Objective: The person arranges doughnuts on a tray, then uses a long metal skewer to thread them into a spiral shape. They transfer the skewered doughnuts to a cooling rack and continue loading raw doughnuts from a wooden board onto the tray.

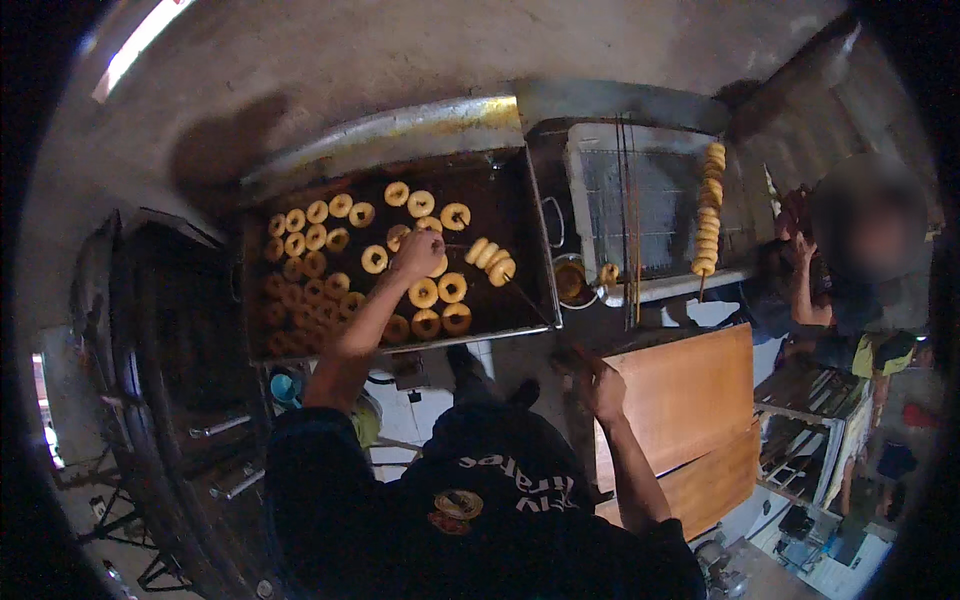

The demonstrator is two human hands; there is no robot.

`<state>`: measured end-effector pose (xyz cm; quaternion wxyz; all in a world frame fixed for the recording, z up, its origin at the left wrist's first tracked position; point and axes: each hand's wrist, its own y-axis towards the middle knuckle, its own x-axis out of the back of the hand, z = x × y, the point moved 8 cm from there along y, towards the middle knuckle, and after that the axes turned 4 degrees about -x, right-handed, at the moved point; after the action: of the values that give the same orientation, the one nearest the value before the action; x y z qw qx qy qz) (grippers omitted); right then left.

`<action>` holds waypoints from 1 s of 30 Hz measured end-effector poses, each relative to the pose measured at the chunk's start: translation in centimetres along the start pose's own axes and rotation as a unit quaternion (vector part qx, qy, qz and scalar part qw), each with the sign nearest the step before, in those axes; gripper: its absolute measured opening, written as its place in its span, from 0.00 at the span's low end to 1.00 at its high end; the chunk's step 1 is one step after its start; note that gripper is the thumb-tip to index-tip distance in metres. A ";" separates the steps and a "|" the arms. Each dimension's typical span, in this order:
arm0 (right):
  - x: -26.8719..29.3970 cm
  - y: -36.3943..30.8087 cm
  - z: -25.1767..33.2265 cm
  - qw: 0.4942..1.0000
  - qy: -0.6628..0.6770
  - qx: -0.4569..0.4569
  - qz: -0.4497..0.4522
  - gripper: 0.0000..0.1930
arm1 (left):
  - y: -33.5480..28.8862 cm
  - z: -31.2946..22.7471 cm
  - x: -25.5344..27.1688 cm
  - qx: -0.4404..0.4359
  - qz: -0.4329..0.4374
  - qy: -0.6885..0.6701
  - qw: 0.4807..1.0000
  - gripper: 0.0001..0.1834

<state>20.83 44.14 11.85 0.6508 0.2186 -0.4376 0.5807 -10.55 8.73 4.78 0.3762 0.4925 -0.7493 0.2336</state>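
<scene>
My left hand [418, 255] is closed above a wide dark fryer pan [540, 240], with what looks like a thin stick poking out toward the right. Several ring doughnuts [424, 293] lie in the pan below and around it. Just to its right, a few doughnuts [490, 261] are threaded together on a skewer [528, 304]. This skewer slants over the pan's near right corner toward my right hand [603, 390], whose fingers are closed round its dark end. Doughnuts on the pan's left side look darker in the shadow.
Right of the pan stands a rack tray [625, 200] with upright rods and a full skewer of doughnuts [708, 215]. A small pot [572, 280] sits between them. Wooden boards [685, 390] lie beside my right arm. Another person [805, 270] is at the far right.
</scene>
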 end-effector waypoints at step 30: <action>-4.4 7.1 -3.3 0.985 0.164 0.056 0.005 0.20 | 2.2 8.6 12.6 0.040 -0.024 -0.048 0.998 0.11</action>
<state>15.36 45.89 4.91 0.6975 0.1548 -0.2927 0.6355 -18.40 -3.69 9.60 0.3255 0.5358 -0.7442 0.2307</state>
